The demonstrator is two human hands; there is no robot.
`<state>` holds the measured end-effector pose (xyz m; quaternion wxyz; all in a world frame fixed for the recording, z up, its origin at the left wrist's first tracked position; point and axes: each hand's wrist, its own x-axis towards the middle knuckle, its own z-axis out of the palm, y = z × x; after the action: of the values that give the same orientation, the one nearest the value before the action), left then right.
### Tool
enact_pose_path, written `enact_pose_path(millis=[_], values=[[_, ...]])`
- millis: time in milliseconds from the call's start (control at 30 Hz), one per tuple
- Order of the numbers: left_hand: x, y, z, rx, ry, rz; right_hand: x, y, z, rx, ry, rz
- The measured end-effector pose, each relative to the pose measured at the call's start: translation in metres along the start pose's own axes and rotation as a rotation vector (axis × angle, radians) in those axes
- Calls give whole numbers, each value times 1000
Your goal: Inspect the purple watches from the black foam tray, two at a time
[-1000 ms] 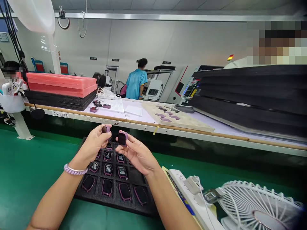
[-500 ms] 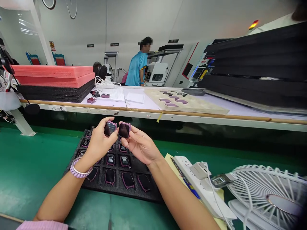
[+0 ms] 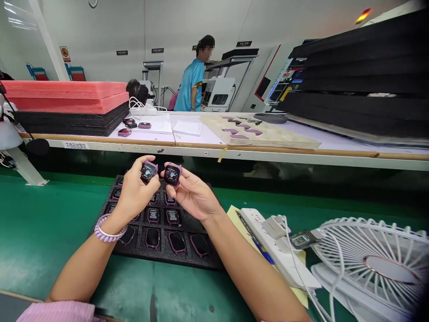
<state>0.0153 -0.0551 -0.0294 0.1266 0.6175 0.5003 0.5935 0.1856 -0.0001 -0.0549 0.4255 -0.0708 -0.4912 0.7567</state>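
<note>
My left hand [image 3: 136, 192] pinches a purple smartwatch body [image 3: 149, 172] whose screen is lit with a small picture. Close beside it, my right hand [image 3: 194, 192] grips a second purple watch body [image 3: 172, 175], its screen lit in a similar way. Both are strapless and held up facing me, a small gap apart. Beneath my hands lies a black foam tray [image 3: 140, 253] with more purple watches in its pockets. Some of those, such as one watch in the tray [image 3: 153, 215], show lines of text; the front-row watch [image 3: 152, 238] is dark. My hands and forearms hide part of the tray.
A white power strip [image 3: 268, 246] and a white fan [image 3: 372, 259] stand to the right on the green bench. Along the shelf are pink foam sheets [image 3: 67, 91], a beige foam board [image 3: 261, 136] and a black stack [image 3: 362, 85]. A person in blue [image 3: 190, 87] stands beyond.
The two held watches' screens went from dark to lit with a picture. Both hands keep their hold. The view has tilted slightly, so the scene sits higher.
</note>
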Motion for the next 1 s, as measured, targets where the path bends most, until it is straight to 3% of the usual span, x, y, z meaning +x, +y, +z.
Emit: enact_pose_path(millis=[200,500,1000], values=[[-1,0,1,-44,99,21,-2,-3,2,-67,68,-49],[-2,1,3,-19,133,22,-4,-4,6,-85,85,-75],[-2,2,2,-61,41,12,-9,-7,10,-140,100,-121]])
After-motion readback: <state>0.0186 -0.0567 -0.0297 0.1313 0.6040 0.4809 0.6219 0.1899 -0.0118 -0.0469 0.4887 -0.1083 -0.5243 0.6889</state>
